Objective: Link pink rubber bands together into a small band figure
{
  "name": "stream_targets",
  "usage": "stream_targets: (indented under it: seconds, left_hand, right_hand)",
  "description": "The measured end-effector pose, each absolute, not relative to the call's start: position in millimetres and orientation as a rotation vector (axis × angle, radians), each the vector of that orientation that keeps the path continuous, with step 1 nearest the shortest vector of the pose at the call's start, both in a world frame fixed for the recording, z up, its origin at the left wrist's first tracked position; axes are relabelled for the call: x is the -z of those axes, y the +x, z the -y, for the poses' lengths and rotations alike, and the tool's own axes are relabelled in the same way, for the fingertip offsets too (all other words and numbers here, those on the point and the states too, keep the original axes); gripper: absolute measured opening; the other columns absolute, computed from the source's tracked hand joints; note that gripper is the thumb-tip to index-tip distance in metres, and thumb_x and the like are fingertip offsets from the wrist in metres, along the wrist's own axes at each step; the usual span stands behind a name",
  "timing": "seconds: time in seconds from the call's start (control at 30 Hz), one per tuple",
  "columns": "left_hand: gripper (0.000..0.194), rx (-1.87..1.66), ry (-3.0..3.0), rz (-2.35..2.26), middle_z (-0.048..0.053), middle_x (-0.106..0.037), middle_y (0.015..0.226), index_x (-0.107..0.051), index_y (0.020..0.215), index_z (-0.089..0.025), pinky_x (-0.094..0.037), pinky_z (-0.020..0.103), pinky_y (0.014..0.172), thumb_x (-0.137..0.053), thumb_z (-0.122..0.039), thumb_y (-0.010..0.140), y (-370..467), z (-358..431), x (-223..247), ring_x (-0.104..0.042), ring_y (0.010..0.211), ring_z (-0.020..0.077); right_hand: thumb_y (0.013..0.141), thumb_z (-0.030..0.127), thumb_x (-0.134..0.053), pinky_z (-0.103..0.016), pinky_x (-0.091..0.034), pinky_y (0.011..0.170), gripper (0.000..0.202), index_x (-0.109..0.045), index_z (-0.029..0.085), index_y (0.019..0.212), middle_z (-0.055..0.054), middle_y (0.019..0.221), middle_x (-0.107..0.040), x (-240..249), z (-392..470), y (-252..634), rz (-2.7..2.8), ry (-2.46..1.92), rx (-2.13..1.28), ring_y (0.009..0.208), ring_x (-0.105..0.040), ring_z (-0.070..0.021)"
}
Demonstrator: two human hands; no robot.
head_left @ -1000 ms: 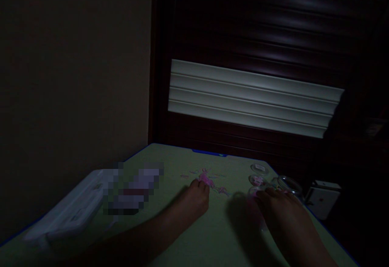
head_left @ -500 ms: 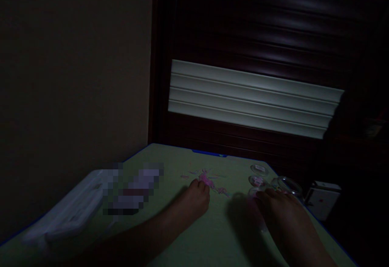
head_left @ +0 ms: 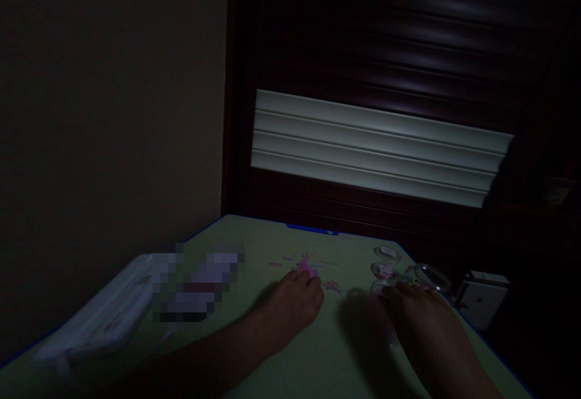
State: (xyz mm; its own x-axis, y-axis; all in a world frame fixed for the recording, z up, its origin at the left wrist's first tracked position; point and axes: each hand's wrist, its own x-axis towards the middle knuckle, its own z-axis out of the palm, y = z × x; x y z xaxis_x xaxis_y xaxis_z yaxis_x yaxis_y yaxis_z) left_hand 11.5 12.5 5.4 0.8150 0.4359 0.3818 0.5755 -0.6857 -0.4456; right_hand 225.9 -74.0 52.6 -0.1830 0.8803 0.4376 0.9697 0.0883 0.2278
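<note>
My left hand (head_left: 297, 303) rests low over the table with its fingers curled down at a small pile of pink pieces (head_left: 307, 267). Its fingertips are hidden behind the knuckles, so what they pinch cannot be seen. Small pale and pink bits (head_left: 334, 287) lie scattered around the pile. On the right, my right hand (head_left: 420, 317) is closed round the upper part of a clear jar (head_left: 380, 317) with pink contents; the hand covers much of it. Beyond that hand are an open clear jar (head_left: 433, 277) and two round clear lids (head_left: 387, 254).
A white compartment tray (head_left: 104, 314) lies at the left by the wall. Next to it is a blurred-out object (head_left: 204, 284). A white box-like device (head_left: 482, 299) stands past the right edge of the green tabletop (head_left: 254, 235). A dark slatted door rises behind.
My left hand has shifted slightly right and forward, covering more of the pink pile's near side. My right hand stays on the jar, almost unmoved.
</note>
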Motion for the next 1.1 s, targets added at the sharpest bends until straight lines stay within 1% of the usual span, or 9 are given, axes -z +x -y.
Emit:
stream_targets:
  seconds: [0.07,0.13,0.2,0.3,0.4,0.63,0.77,0.87,1.1]
  left_hand:
    - [0.014,0.464,-2.562,0.772,0.005,-0.056,0.089,-0.055,0.09,-0.015,-0.04,0.031,0.071,-0.046,-0.007,0.083,12.3,-6.3,-4.6,-0.052,0.081,0.0189]
    - [0.014,0.598,-2.712,0.819,0.002,-0.055,0.086,-0.054,0.086,-0.017,-0.041,0.028,0.07,-0.042,-0.011,0.087,13.9,-0.7,-3.2,-0.052,0.076,0.0152]
    - [0.016,0.748,-2.87,0.875,0.0,-0.055,0.084,-0.055,0.088,-0.018,-0.041,0.025,0.069,-0.04,-0.016,0.09,16.4,3.9,-2.3,-0.052,0.075,0.0128]
    - [0.014,0.977,-3.048,1.017,-0.002,-0.056,0.085,-0.056,0.09,-0.02,-0.04,0.021,0.065,-0.043,-0.019,0.089,20.9,8.1,-1.5,-0.052,0.074,0.0101]
    - [0.013,1.119,-3.1,1.173,-0.002,-0.057,0.083,-0.058,0.087,-0.019,-0.039,0.021,0.064,-0.046,-0.019,0.086,24.6,8.0,-0.1,-0.052,0.074,0.0101]
    - [0.015,1.333,-3.086,1.414,-0.003,-0.059,0.076,-0.057,0.085,-0.019,-0.036,0.02,0.057,-0.045,-0.027,0.086,24.9,4.2,-0.5,-0.052,0.065,0.01]
    - [0.014,1.434,-3.086,1.382,-0.003,-0.059,0.079,-0.056,0.088,-0.02,-0.037,0.02,0.06,-0.044,-0.026,0.087,25.0,6.2,-3.4,-0.051,0.067,0.0096]
    - [0.015,1.451,-3.086,1.35,-0.004,-0.058,0.076,-0.056,0.088,-0.02,-0.038,0.02,0.06,-0.042,-0.027,0.087,25.4,7.8,-3.5,-0.05,0.064,0.0093]
    - [0.014,1.423,-3.165,1.203,-0.004,-0.055,0.072,-0.055,0.083,-0.02,-0.037,0.02,0.06,-0.044,-0.026,0.087,24.5,10.2,-2.6,-0.05,0.065,0.0092]
  right_hand:
    - [0.072,0.003,-0.044,-0.034,-0.039,0.068,0.029,-0.067,0.02,0.08,-0.007,0.079,-0.067,-52.2,73.4,225.9,2.176,-1.863,0.704,0.075,-0.062,-0.0224]
    - [0.071,0.003,-0.044,-0.034,-0.038,0.067,0.03,-0.067,0.02,0.08,-0.007,0.078,-0.067,-51.4,73.0,226.5,2.178,-1.852,0.701,0.075,-0.062,-0.0223]
    - [0.071,0.003,-0.043,-0.033,-0.037,0.067,0.03,-0.067,0.02,0.078,-0.007,0.077,-0.066,-50.3,72.7,227.6,2.168,-1.839,0.708,0.074,-0.062,-0.0214]
    - [0.071,0.003,-0.043,-0.031,-0.036,0.065,0.029,-0.066,0.02,0.077,-0.006,0.075,-0.066,-48.0,71.9,230.2,2.167,-1.779,0.738,0.071,-0.061,-0.0193]
    - [0.069,0.003,-0.042,-0.03,-0.034,0.064,0.032,-0.066,0.02,0.08,-0.005,0.075,-0.066,-46.7,71.3,232.0,2.168,-1.713,0.796,0.071,-0.061,-0.0187]
    - [0.074,0.005,-0.046,-0.03,-0.033,0.068,0.026,-0.064,0.022,0.081,-0.002,0.076,-0.064,-55.4,76.4,219.2,2.191,-1.624,0.799,0.072,-0.059,-0.0183]
    - [0.072,0.004,-0.051,-0.028,-0.029,0.061,0.022,-0.061,0.023,0.073,0.002,0.067,-0.061,-52.5,74.9,210.4,2.219,-1.437,0.827,0.062,-0.054,-0.0159]
    - [0.073,0.004,-0.051,-0.027,-0.028,0.061,0.02,-0.06,0.022,0.07,0.002,0.063,-0.059,-43.9,69.9,207.8,2.238,-1.279,0.833,0.059,-0.051,-0.0143]
    - [0.072,0.008,-0.053,-0.029,-0.027,0.062,0.016,-0.059,0.022,0.071,0.003,0.061,-0.058,-31.6,63.7,208.4,2.241,-1.271,0.886,0.059,-0.052,-0.015]
